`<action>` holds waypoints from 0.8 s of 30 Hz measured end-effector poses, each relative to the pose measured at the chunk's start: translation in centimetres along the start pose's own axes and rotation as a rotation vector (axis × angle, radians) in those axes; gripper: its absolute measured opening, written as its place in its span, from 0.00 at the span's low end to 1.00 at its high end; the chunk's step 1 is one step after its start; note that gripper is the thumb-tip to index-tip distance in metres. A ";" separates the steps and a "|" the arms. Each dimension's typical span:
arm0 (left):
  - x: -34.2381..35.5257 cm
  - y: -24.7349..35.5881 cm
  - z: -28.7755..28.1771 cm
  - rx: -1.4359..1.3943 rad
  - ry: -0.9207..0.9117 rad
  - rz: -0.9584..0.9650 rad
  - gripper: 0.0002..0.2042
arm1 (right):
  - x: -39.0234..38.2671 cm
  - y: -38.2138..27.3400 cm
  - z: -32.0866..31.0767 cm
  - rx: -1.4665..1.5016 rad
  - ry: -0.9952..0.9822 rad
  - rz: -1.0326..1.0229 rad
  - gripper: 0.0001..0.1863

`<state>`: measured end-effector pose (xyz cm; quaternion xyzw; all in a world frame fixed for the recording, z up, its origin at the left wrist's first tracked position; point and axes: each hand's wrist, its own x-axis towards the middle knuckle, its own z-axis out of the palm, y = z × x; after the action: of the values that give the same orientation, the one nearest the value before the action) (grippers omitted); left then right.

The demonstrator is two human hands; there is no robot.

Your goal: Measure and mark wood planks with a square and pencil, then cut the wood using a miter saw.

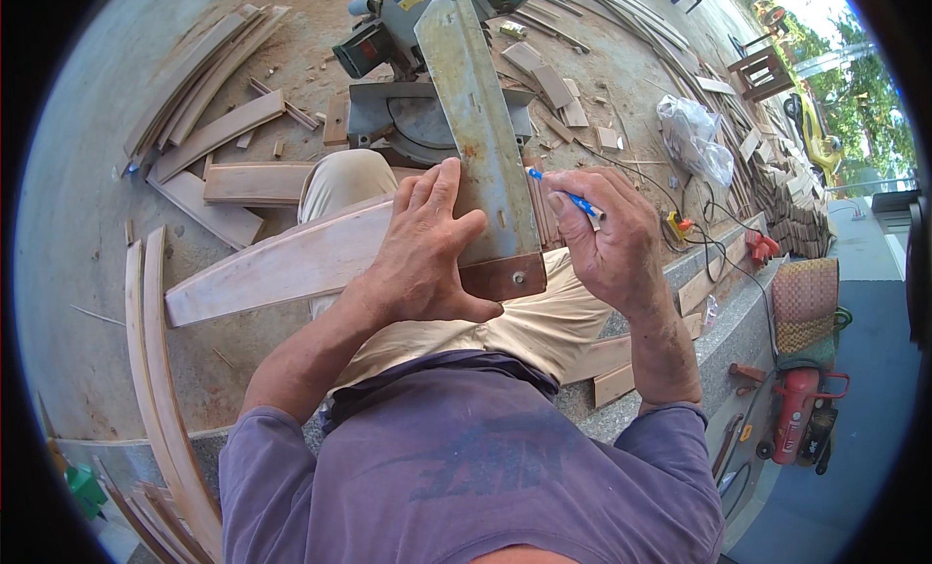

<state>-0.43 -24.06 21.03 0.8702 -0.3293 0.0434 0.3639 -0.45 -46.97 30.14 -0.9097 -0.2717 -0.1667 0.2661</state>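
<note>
Our splayed left hand [416, 242] braces a grey metal try-square [492, 147] that our right hand [614, 236], pinching a slim blue pencil [585, 206] alongside, could nudge askew.

Woodworking workshop, open to the outdoors on one side.
A power saw [417, 127] stands on the concrete floor [87, 370] among long boards [199, 74] on the left and small offcuts [553, 84] on the right. More cut pieces [796, 224] lie heaped farther right, and a red wheeled tank [796, 414] shows there. A metal square [485, 137] and a blue pencil [585, 207] are in use over a board [282, 253]. Daylight and green trees [864, 103] show at the upper right.
</note>
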 end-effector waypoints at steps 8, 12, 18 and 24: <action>-0.1 -0.1 0.1 -0.008 0.007 0.009 0.37 | 0.4 0.1 -0.4 0.010 -0.068 0.044 0.09; 0.0 0.1 0.1 -0.003 0.007 0.013 0.37 | 0.6 0.1 -0.4 -0.016 -0.086 0.063 0.09; 0.0 0.0 0.1 0.010 -0.004 0.016 0.38 | -0.8 -1.3 -2.4 -0.023 -0.198 0.064 0.08; 0.1 0.0 0.1 0.029 0.003 0.019 0.38 | -5.4 -0.8 -5.5 0.188 -0.614 0.362 0.08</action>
<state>-0.41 -24.20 20.96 0.8722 -0.3361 0.0529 0.3514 -6.15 -51.75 32.44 -0.9222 -0.1878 0.1895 0.2800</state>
